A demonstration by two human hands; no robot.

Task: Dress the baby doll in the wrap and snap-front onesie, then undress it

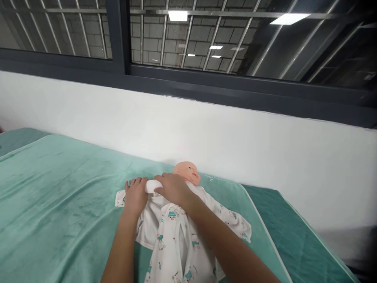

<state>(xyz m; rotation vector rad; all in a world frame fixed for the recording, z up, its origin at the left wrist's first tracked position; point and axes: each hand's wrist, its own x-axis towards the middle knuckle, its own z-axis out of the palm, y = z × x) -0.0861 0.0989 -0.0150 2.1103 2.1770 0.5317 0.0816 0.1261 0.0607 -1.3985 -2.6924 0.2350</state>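
A baby doll [186, 169] lies on its back on a green blanket, its head near the wall and turned to the right. Under and over its body is a white baby onesie [191, 243] with a teal print, its front partly open. My left hand [137, 196] is closed on the onesie by the sleeve on the left, whose cuff pokes out past my fingers. Close to the doll's neck, my right hand [173, 189] grips the same garment. Between both hands stretches a smooth white band of cloth [153, 186]. The doll's arm on that side is hidden.
The light green blanket [59, 188] spreads over a darker green cover [282, 220], visible at the right. Behind stands a white wall [235, 145], with a dark window frame [206, 84] and metal bars above it.
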